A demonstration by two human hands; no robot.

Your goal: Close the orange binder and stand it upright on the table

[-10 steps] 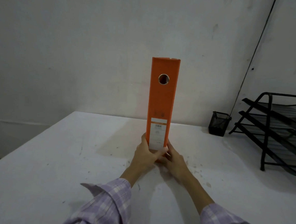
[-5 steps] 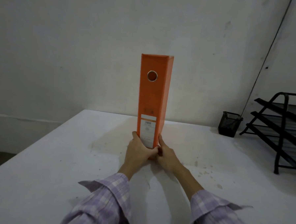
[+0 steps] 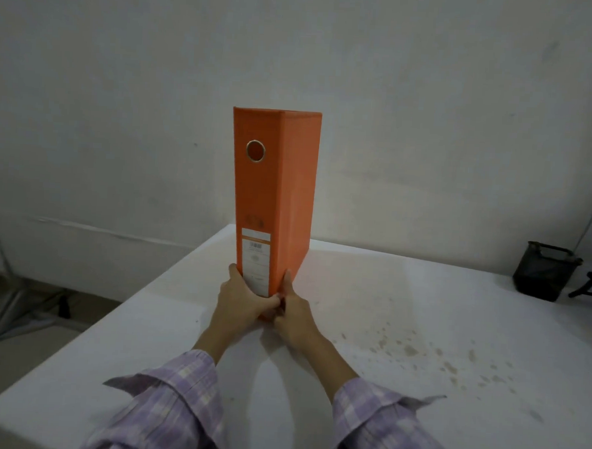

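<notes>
On the white table (image 3: 419,333), near its left edge, the orange binder (image 3: 271,202) stands closed and upright, spine toward the camera. It looks stiff, tall and narrow-footed — likely tippy — so low on the spine is a sound hold. The left hand (image 3: 241,298) and right hand (image 3: 295,313) both clasp its bottom corners.

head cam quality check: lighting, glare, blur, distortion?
Head view: dim and grainy, corners darker; the orange binder casts a warm tint on the table to its right, no hard glare; the label print is too soft to read; wide-angle stretch at the edges, sleeves slightly blurred; both hands reasonably sharp.
</notes>
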